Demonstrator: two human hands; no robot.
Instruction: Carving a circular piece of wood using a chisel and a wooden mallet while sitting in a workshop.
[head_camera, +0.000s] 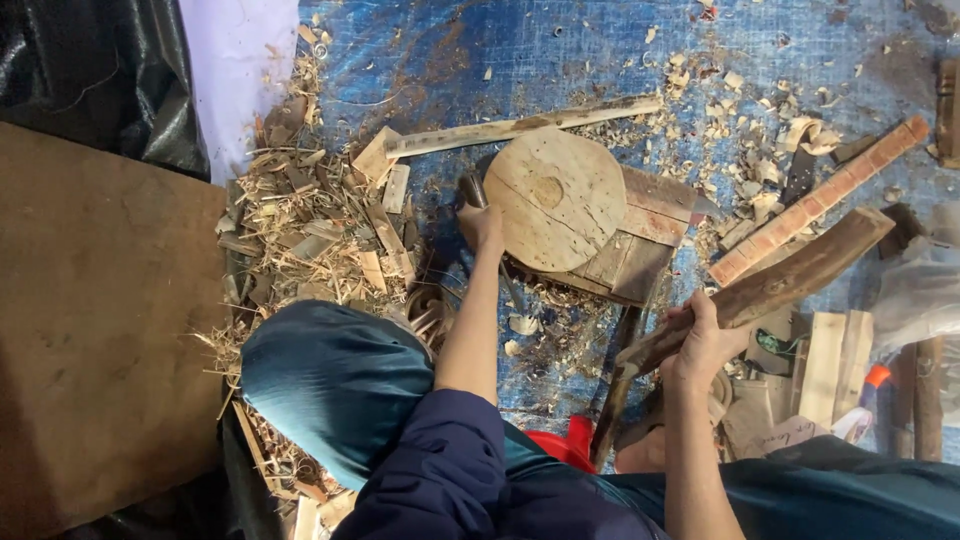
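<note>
My left hand (481, 226) reaches forward and grips a dark metal tool handle (471, 189) beside a round wooden disc (556, 197) that lies on stacked boards (648, 232). A long rough brown piece of wood (790, 277) slants up to the right, and my right hand (699, 343) holds it at its lower end. I sit low, with my knee in teal cloth (335, 383) at the left.
Wood shavings and chips (320, 235) pile up left of the disc on a blue tarp (580, 50). A long thin slat (520, 127) lies behind the disc. A reddish strip (820, 199), planks (835, 365) and a brown board (100, 320) lie around.
</note>
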